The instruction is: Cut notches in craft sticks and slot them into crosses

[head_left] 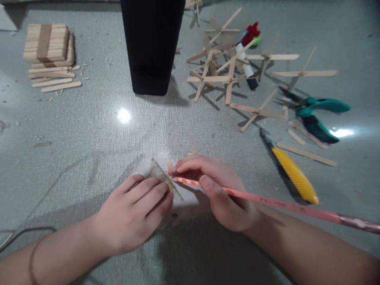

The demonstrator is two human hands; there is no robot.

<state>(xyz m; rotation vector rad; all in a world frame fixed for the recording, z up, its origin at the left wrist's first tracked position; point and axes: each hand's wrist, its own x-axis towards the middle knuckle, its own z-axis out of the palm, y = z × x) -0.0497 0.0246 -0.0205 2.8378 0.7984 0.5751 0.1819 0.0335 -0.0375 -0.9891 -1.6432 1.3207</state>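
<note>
My left hand [136,211], fingers curled and pressed together, holds down a clear set square [158,171] whose slanted edge crosses a small wooden craft stick [170,165]. Beneath them lies a white rounded piece [190,200], partly covered by both hands. In my right hand [221,190] is a pink pencil [273,204], gripped between thumb and fingers. Its tip meets the stick area beside the ruler's edge; whether it touches the wood I cannot tell. My left fingers hide much of the set square and the stick's lower part.
A tall black container [151,51] stands at the back middle. Bundled craft sticks [56,43] lie back left, with loose ones in front. Crossed stick pieces [208,79] spread across the back right. Green-handled pliers [311,111] and a yellow-handled cutter [293,174] lie on the right.
</note>
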